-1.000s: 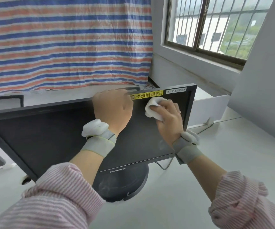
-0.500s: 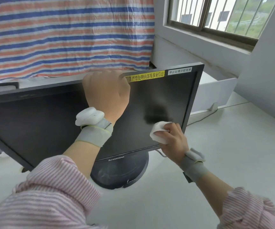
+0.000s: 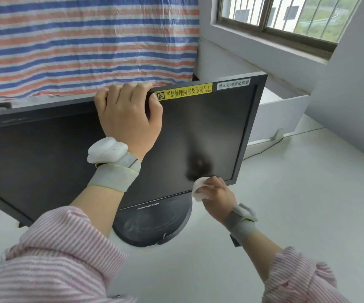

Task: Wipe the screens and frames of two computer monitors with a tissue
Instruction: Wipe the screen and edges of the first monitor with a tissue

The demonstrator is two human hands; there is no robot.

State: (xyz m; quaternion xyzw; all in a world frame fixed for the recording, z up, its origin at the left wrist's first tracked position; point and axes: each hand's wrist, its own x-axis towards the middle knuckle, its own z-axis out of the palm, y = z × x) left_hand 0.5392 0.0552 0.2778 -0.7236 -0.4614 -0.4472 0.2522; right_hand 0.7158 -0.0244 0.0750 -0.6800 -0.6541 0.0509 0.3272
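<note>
Gripping the monitor (image 3: pixel 209 132) top edge at frame centre, left hand (image 3: pixel 128 121) fingers curled over; right hand (image 3: pixel 217 194) fingers pinching tissue (image 3: pixel 199 189) against lower-right screen corner.

Both arms reach forward, striped pink sleeves pushed up to the forearms, and a grey band with a white device sits on each wrist. The left hand (image 3: pixel 128 119) is raised, back toward us, fingers curled over an edge and thumb spread to the right. The right hand (image 3: pixel 217 196) sits lower, fingers closed round a white tissue (image 3: pixel 199 189), wrist bent.
</note>
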